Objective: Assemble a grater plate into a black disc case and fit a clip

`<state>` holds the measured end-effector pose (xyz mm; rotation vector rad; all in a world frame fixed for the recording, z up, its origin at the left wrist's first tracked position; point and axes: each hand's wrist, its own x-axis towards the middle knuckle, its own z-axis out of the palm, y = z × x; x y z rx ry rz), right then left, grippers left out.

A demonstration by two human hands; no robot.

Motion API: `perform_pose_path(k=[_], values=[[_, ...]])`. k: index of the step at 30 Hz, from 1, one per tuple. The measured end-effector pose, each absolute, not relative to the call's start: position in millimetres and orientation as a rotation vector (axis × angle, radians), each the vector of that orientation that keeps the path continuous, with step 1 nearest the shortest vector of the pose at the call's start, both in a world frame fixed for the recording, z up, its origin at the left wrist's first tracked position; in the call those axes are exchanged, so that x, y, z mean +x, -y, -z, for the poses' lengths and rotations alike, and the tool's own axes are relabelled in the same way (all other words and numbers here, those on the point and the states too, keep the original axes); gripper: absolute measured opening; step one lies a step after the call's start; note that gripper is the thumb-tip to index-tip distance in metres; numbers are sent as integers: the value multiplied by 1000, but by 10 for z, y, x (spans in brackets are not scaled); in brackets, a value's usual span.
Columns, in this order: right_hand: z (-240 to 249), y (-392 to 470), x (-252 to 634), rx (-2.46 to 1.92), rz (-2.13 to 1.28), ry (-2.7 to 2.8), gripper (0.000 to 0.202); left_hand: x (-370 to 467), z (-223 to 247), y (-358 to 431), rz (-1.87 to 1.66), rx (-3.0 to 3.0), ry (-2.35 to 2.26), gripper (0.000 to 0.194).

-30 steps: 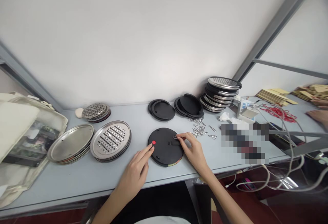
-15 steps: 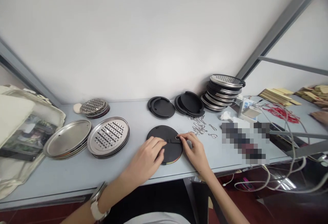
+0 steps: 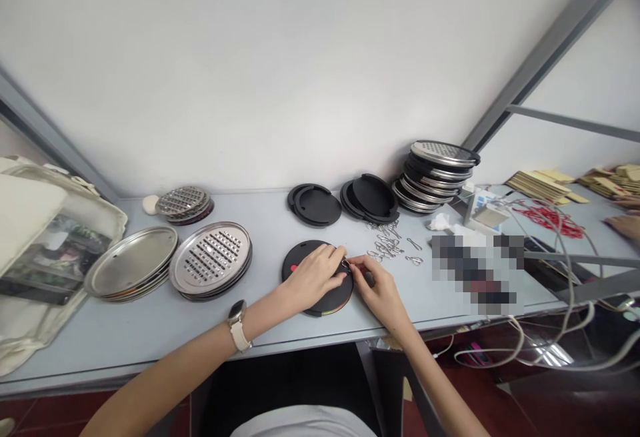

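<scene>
Pale wall backs the grey bench, where a black disc lies flat under the left hand. By its right edge, the right hand has fingers pinched on a wire clip; left fingers curl close leftward, their hold unclear. I cannot tell the clip's long axis.

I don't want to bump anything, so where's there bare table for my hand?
One bare patch of table lies between the big graters and the black disc; the left forearm crosses its front. More shows along the front edge, before the plain plates. It's crowded behind and right of the disc: black holders, metal clips, tall stack.
</scene>
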<state>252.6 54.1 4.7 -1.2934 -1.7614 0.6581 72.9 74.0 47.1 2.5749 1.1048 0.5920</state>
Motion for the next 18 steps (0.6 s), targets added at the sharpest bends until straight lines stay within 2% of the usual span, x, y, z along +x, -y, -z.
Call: perform_pose_path(k=[9,18], values=[[-87,-520,2509,-1277,-707,1837,24,694,-379,-809,-608,2499,-1158,14],[-113,-534,2495,-1272,-719,1845,16,636,-337,-868,-657,2461,-1071,17]])
